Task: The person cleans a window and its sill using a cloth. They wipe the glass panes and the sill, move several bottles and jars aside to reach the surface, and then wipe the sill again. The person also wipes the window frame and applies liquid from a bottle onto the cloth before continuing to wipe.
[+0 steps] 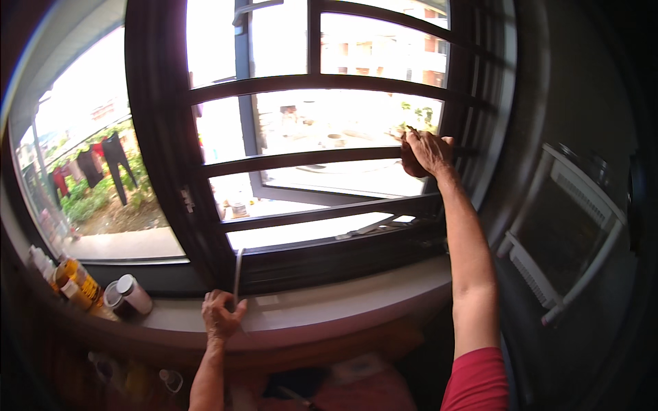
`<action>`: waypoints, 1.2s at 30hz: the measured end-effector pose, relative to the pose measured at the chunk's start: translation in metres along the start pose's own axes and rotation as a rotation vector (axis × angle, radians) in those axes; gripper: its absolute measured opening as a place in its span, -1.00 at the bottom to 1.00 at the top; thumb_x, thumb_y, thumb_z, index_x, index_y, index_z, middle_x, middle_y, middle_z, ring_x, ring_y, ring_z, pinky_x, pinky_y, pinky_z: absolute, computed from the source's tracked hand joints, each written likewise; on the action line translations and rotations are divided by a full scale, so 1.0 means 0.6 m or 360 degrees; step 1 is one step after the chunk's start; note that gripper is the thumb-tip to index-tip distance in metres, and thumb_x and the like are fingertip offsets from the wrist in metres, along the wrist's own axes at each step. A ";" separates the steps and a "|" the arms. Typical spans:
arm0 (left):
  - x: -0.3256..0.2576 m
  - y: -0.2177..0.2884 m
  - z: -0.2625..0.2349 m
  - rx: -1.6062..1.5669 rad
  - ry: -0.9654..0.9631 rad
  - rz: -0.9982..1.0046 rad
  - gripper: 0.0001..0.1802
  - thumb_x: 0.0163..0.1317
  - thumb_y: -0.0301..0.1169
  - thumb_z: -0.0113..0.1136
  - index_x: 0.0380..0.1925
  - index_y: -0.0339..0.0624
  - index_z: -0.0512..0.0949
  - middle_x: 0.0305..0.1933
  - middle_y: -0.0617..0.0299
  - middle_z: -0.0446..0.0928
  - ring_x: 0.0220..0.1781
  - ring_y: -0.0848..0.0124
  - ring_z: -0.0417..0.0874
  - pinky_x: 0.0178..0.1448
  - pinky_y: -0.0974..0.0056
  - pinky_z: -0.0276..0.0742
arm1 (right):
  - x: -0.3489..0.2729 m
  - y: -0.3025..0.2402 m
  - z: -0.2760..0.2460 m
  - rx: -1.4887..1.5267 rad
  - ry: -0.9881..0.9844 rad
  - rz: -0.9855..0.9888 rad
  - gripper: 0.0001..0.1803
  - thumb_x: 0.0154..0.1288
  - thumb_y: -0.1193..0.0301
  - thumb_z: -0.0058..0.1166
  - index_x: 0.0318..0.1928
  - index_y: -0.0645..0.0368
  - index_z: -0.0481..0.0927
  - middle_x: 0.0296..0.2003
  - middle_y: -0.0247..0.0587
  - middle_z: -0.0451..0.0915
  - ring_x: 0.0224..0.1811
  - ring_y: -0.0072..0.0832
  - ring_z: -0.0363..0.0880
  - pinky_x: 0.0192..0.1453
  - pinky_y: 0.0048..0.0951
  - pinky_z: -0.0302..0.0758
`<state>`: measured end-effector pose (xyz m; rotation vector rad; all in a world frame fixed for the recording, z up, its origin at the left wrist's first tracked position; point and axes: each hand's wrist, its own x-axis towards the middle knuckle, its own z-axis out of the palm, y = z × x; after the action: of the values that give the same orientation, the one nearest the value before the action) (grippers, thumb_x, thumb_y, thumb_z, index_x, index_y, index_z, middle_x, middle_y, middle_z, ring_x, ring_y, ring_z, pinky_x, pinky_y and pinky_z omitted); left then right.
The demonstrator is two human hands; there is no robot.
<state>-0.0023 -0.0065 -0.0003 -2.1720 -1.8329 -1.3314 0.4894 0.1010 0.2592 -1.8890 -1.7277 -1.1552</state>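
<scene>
My right hand (428, 152) is raised to the right side of the barred window, its fingers closed round a dark reddish-brown cloth (412, 163). The cloth hangs below the fingers, beside a dark horizontal window bar (308, 159). Down at the pale windowsill (343, 307), my left hand (221, 316) has curled fingers, with the thumb to their right. A thin pale rod (238, 274) rises from between that thumb and the fingers, in front of the lower window frame (329, 266). The grip hides part of the rod.
Several bottles (79, 277) and a white-lidded jar (134, 293) crowd the sill's left end. Behind the bars, a window sash (250, 123) stands swung outward. A white-framed rack (589, 188) is on the dark right wall. Clothes (120, 164) hang outside on the left.
</scene>
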 end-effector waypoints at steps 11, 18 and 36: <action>0.004 0.008 -0.002 0.0028 -0.0002 0.0047 -0.72 -0.08 -0.18 0.39 -0.59 -0.13 0.58 -0.39 0.25 0.53 -0.19 0.21 0.51 -0.06 0.12 0.41 | 0.052 -0.292 -0.119 0.0855 -0.0267 -0.0320 -0.50 0.39 0.05 -0.22 -0.17 0.21 0.62 -0.71 -0.26 0.51 -0.71 -0.55 0.51 -0.67 -0.38 0.49; 0.002 0.011 -0.008 0.0006 -0.0048 0.0067 -0.70 -0.11 -0.14 0.41 -0.55 -0.10 0.58 -0.34 0.28 0.50 -0.18 0.23 0.51 -0.07 0.14 0.40 | 0.054 -0.502 -0.213 0.1032 -0.0185 -0.0778 -0.39 -0.06 0.14 0.10 -0.03 0.30 0.39 -0.39 0.03 0.56 -0.37 -0.15 0.62 -0.22 -0.17 0.56; 0.001 0.010 -0.017 -0.0032 -0.0146 0.0074 -0.69 -0.07 -0.09 0.38 -0.54 -0.09 0.62 -0.28 0.26 0.51 -0.09 0.20 0.47 0.05 0.11 0.33 | 0.009 -0.255 -0.211 -0.0054 -0.0108 -0.0422 -0.55 0.29 0.50 0.09 0.19 0.14 0.38 -0.09 -0.12 0.52 -0.15 -0.32 0.62 -0.04 -0.28 0.64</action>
<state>-0.0036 -0.0133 0.0095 -2.3078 -1.7943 -1.2676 0.3026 0.0463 0.2994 -1.7758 -2.0571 -1.2320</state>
